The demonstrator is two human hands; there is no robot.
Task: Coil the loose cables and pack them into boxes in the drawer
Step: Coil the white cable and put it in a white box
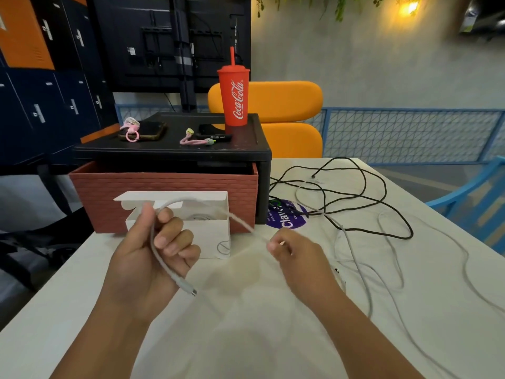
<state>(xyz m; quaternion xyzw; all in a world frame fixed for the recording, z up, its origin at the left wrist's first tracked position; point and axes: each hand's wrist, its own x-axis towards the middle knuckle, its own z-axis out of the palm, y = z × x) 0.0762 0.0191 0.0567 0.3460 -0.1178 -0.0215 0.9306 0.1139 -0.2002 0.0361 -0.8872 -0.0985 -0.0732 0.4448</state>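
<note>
My left hand (153,253) grips one end of a white cable (159,258), whose plug hangs down below the palm. The cable arcs up over the fingers and runs right to my right hand (292,250), which pinches it between thumb and fingers. From there the cable trails loose across the white table (246,324) on the right. An open white box (191,222) with its lid up stands just behind my hands, with a coiled cable inside. Behind it the red-brown drawer (164,187) is pulled out of a black cabinet (175,149). A loose black cable (355,192) lies tangled at the right.
On the cabinet top stand a red cup with a straw (235,97), two phones (149,129) and pink straps. A purple sticker (288,214) sits on the table by the cabinet. An orange chair (289,119) is behind, a blue chair (478,198) at the right edge.
</note>
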